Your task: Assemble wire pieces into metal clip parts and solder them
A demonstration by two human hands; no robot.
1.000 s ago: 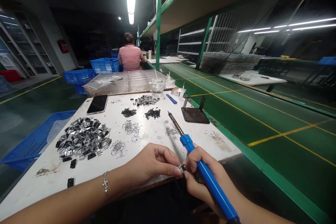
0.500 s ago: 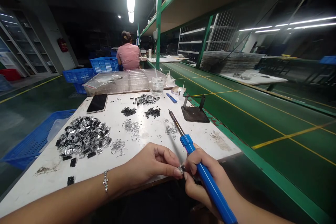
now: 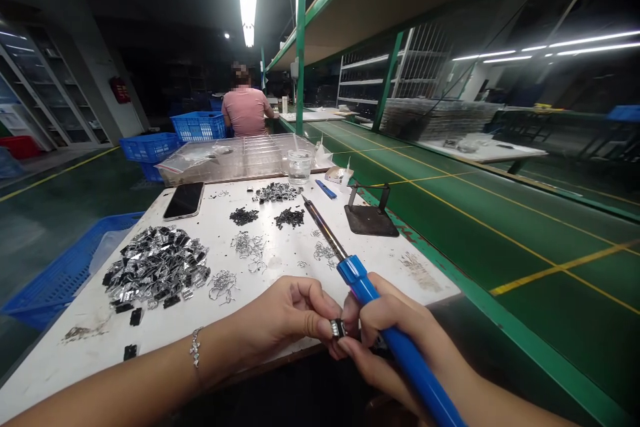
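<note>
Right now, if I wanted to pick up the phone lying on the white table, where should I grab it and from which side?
The phone lies flat, screen up, near the table's far-left edge. Probably best to pinch its two long edges from above, coming in from the near-left; its thin flat shape leaves no other purchase. The clip pile sits nearer, so reach over it.

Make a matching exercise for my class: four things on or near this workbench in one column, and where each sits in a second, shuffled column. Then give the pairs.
Things
1. phone
2. glass
3. soldering iron
4. small metal part

Places
A. pinched between the fingertips of both hands
B. flat on the table's far left side
C. held in the right hand, tip pointing away
D. upright at the table's far edge, by the clear tray

Pairs: 1-B, 2-D, 3-C, 4-A
</note>
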